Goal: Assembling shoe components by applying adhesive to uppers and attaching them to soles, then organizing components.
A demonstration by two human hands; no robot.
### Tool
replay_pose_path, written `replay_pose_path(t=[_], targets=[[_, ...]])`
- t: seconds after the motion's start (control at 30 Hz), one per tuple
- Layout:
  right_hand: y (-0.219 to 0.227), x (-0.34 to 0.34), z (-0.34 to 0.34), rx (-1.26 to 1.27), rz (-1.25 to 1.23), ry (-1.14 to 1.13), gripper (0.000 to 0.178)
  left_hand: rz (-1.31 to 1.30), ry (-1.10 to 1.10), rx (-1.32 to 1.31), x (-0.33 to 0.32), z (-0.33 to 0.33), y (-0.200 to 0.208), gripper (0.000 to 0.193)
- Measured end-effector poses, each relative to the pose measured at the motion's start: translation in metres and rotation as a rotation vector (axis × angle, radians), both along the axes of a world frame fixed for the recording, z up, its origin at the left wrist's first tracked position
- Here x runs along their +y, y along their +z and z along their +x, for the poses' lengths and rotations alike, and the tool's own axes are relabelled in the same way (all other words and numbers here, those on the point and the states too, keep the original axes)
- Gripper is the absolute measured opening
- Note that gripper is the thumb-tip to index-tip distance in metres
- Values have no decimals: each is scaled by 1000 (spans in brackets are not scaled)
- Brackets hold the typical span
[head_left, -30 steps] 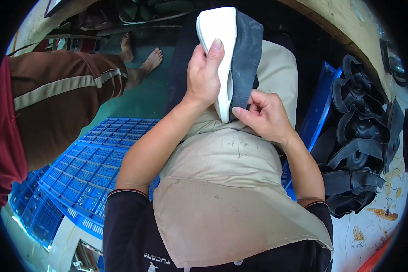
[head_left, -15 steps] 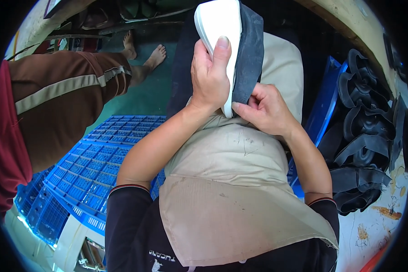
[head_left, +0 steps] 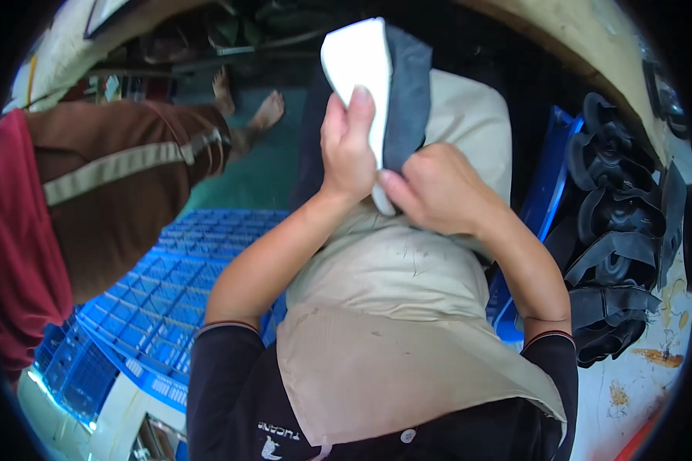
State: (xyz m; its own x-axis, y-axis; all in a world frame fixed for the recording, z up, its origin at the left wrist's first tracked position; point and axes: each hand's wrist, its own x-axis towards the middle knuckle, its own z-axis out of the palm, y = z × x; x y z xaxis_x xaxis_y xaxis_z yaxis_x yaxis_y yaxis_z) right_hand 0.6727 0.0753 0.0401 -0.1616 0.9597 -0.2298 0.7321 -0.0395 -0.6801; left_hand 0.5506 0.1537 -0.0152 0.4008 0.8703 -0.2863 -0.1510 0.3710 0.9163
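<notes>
Above my lap is a shoe with a white sole [head_left: 355, 58] turned up and a dark grey upper [head_left: 407, 96] along its right side. My left hand [head_left: 350, 154] wraps round the sole, its thumb lying on the white surface. Close to the near end, my right hand [head_left: 446, 188] is closed with fingers curled on the edge of the grey upper and the thumb beside the sole. Its fingertips are partly hidden and slightly blurred. Under the shoe a beige apron [head_left: 407, 346] covers my lap.
On the right, several black shoe uppers [head_left: 619, 207] are stacked on a white surface by a blue crate [head_left: 546, 184]. Blue plastic crates [head_left: 154, 284] stand at my left. Another person's leg in brown trousers [head_left: 115, 192] reaches in from the left.
The shoe has shifted slightly left and toward me, tilting its near end a little to the right. My right hand has turned, with its knuckles now more over the upper.
</notes>
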Motion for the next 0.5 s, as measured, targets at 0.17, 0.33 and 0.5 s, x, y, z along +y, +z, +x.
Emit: replay_pose_path(t=[0.17, 0.33, 0.5], targets=[[91, 8, 20, 229, 356, -246, 20, -348, -155, -658, 51, -11, 59, 58], [119, 46, 39, 562, 665, -632, 65, -252, -444, -921, 77, 5, 94, 67], [104, 40, 50, 374, 571, -601, 66, -26, -381, -556, 61, 20, 89, 84]])
